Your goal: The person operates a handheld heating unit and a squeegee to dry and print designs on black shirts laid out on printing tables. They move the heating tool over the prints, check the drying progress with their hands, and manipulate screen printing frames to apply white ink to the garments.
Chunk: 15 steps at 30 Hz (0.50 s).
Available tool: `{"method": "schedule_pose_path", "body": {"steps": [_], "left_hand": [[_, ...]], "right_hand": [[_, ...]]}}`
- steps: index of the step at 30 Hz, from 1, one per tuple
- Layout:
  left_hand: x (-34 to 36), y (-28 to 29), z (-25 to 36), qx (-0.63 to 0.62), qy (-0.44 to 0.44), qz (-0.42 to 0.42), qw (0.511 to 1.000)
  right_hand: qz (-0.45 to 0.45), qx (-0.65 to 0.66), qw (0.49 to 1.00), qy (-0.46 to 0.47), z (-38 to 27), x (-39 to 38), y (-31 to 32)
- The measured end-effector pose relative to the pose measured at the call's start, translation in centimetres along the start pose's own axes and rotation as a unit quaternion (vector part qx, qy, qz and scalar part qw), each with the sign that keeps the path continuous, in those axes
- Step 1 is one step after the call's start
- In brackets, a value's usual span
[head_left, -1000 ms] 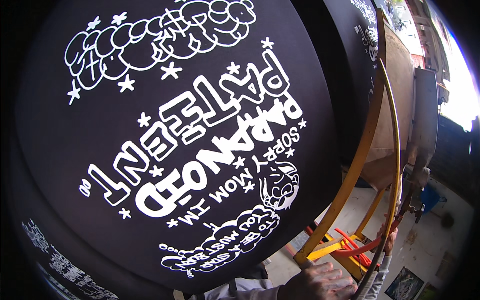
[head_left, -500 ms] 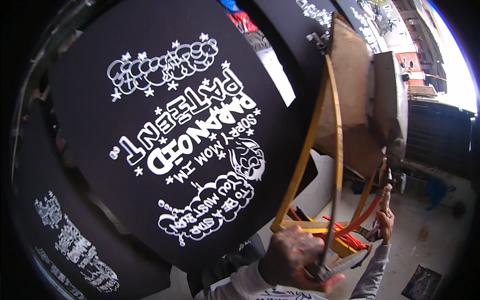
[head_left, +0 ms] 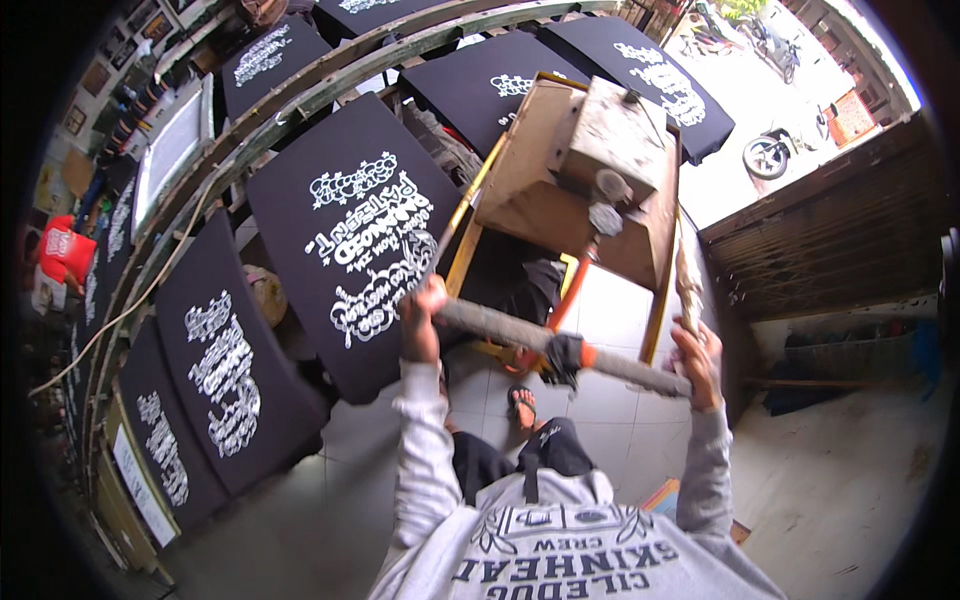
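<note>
My left hand (head_left: 420, 328) is closed round the left end of a grey-wrapped handle bar (head_left: 500, 328), where a thin side rail meets it. My right hand (head_left: 700, 362) is closed on the lower end of a cream-wrapped side rail (head_left: 690, 282), beside the bar's right end. Both belong to a yellow-edged frame (head_left: 461, 265) in front of me, carrying a tan panel (head_left: 515, 200) and a dirty white box (head_left: 612, 140). An orange hose (head_left: 574, 290) runs from a metal fitting (head_left: 605, 218) toward the bar, near a black wrapping (head_left: 565, 358).
Black printed shirt panels (head_left: 290, 185) lie on boards along a curved rail (head_left: 300, 90) at left. A slatted barrier (head_left: 820, 220) stands right, with a motorbike wheel (head_left: 766, 157) beyond it. A sandalled foot (head_left: 522, 408) rests on the tiled floor (head_left: 340, 490).
The view has swung, so the large printed panel looks smaller and farther off. The frame now lies ahead of me rather than at the right, and my hands appear farther apart, still holding it.
</note>
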<state>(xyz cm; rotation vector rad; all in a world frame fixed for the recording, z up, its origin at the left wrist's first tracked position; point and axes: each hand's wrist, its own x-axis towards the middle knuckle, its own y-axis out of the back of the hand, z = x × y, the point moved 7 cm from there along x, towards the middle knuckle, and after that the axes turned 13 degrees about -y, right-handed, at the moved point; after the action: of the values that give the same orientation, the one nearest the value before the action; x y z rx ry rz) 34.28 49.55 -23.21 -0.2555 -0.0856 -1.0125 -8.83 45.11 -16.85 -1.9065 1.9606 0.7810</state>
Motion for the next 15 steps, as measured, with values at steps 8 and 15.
{"method": "schedule_pose_path", "body": {"steps": [8,15], "left_hand": [[-2.9,-4.0,0.5,-0.095,0.019,0.077,0.992],[-3.6,-3.0,-1.4,-0.079,-0.004,0.111,0.991]], "right_hand": [[-0.032,0.005,0.996,0.089,-0.4,2.8,4.1],[-0.123,0.057,0.987,0.083,1.1,8.2,4.7]]}}
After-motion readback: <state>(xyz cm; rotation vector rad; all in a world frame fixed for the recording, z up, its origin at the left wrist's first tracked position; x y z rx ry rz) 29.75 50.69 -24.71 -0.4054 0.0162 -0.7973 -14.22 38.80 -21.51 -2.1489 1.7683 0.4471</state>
